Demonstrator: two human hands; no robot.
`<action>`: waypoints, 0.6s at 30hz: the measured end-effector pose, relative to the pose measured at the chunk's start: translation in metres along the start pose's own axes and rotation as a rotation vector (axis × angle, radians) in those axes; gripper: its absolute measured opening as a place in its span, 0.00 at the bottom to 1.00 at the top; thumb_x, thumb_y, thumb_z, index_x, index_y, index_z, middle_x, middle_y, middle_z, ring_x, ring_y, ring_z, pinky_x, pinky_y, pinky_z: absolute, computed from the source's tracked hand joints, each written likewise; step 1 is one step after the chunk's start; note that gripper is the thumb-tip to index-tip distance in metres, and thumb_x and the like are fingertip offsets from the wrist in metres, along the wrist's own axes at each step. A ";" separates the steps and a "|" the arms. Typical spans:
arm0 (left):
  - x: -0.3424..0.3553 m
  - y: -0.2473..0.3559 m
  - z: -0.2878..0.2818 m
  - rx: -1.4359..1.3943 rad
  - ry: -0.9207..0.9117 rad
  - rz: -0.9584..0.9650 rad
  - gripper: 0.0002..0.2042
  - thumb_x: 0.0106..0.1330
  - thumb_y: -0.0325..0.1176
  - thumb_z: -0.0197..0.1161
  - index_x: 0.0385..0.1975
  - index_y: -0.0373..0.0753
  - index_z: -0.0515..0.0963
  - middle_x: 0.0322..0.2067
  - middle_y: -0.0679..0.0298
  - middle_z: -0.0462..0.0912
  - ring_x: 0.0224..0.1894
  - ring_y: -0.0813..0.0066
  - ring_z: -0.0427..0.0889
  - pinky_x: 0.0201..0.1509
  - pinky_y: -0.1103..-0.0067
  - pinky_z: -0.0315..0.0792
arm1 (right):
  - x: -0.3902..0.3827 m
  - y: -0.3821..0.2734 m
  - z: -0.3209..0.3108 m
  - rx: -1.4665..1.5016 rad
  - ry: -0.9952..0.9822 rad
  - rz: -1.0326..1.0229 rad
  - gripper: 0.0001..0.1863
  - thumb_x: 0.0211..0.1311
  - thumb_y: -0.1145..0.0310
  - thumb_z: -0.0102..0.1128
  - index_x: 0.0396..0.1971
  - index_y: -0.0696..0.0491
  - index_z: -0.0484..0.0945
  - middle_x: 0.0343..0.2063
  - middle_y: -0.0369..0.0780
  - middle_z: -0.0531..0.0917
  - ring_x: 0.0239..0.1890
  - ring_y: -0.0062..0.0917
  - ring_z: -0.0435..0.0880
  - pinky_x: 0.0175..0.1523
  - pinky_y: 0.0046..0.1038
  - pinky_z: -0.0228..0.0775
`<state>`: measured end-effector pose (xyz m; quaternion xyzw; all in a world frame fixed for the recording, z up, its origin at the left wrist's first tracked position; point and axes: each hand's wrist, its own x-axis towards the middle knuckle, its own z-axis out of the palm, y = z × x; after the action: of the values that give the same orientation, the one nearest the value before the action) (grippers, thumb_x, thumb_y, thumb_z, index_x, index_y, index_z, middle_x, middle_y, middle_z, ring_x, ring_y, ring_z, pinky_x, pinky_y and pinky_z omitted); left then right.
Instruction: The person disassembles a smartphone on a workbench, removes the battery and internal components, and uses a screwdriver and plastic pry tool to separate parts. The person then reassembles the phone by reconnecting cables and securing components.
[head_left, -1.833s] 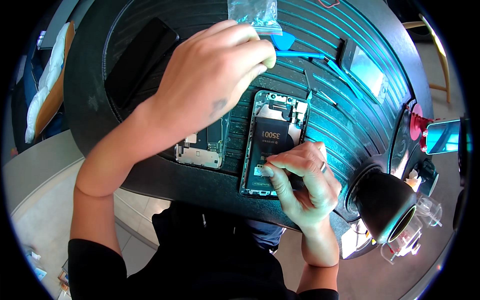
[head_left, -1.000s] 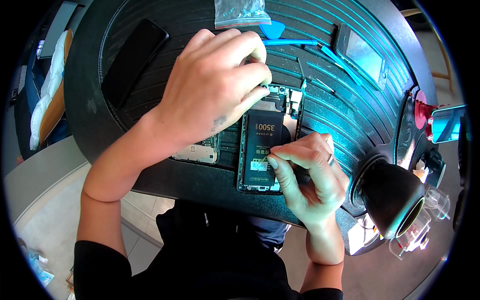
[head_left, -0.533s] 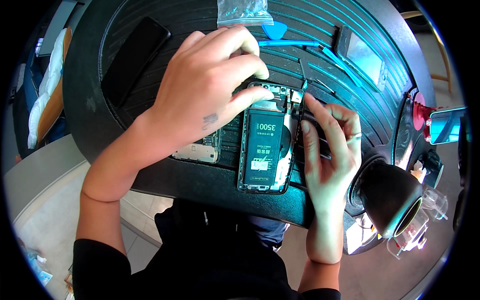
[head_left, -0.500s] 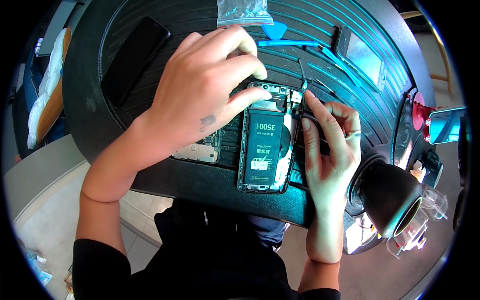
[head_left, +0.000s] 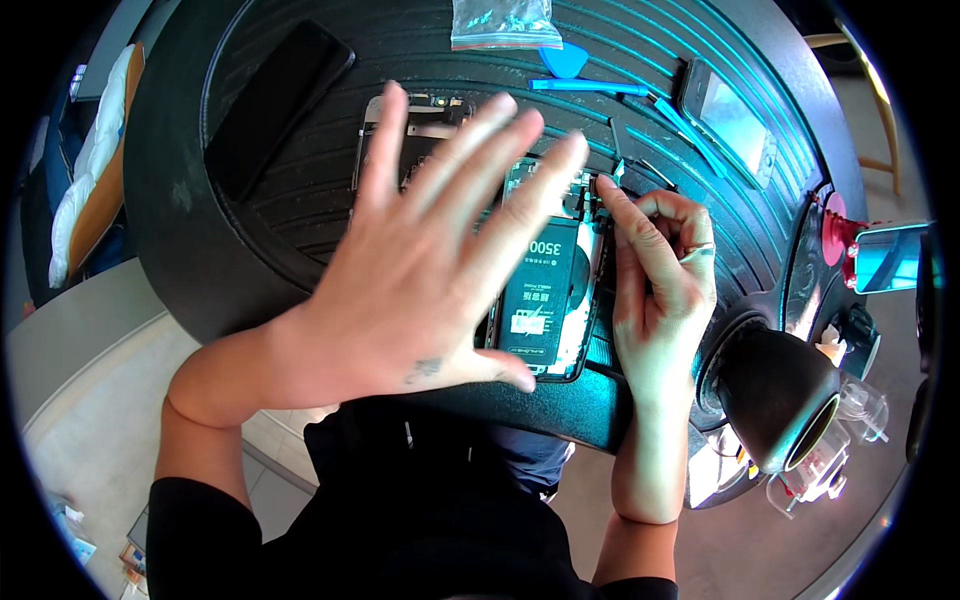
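An opened smartphone (head_left: 580, 325) lies at the table's near edge, its inner parts bare and a dark battery (head_left: 535, 290) filling much of it. My left hand (head_left: 400, 290) hovers over its left side with fingers spread wide and blurred, holding nothing. On the phone's upper right corner rests the index fingertip of my right hand (head_left: 665, 290); the thumb lies by the right edge and the other fingers are curled. Behind my left hand, another opened phone body (head_left: 440, 125) shows only its upper part.
A dark phone (head_left: 280, 105) lies at the left. Beyond are a clear zip bag (head_left: 502, 22), a blue pick (head_left: 565, 60), blue pry tools (head_left: 590, 87), tweezers (head_left: 618, 145) and another phone (head_left: 728, 120). A black cup-shaped object (head_left: 775, 395) stands right of my right wrist.
My left hand has opened from a loose curl above the phone's top and swung nearer and lower, fingers spread. My right index finger has shifted slightly onto the phone's corner.
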<state>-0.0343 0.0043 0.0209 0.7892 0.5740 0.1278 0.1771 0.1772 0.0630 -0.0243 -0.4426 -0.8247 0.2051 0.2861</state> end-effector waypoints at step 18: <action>-0.004 -0.070 -0.012 -0.021 0.482 0.025 0.13 0.60 0.26 0.67 0.45 0.37 0.83 0.51 0.59 0.84 0.55 0.65 0.80 0.67 0.68 0.64 | -0.004 0.001 0.002 -0.179 0.013 -0.074 0.24 0.51 0.79 0.67 0.52 0.48 0.85 0.40 0.34 0.78 0.39 0.23 0.73 0.48 0.27 0.60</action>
<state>-0.1011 0.0212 0.0016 0.7409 0.5886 0.3206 0.0416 0.1786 0.0596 -0.0275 -0.4371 -0.8537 0.1169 0.2578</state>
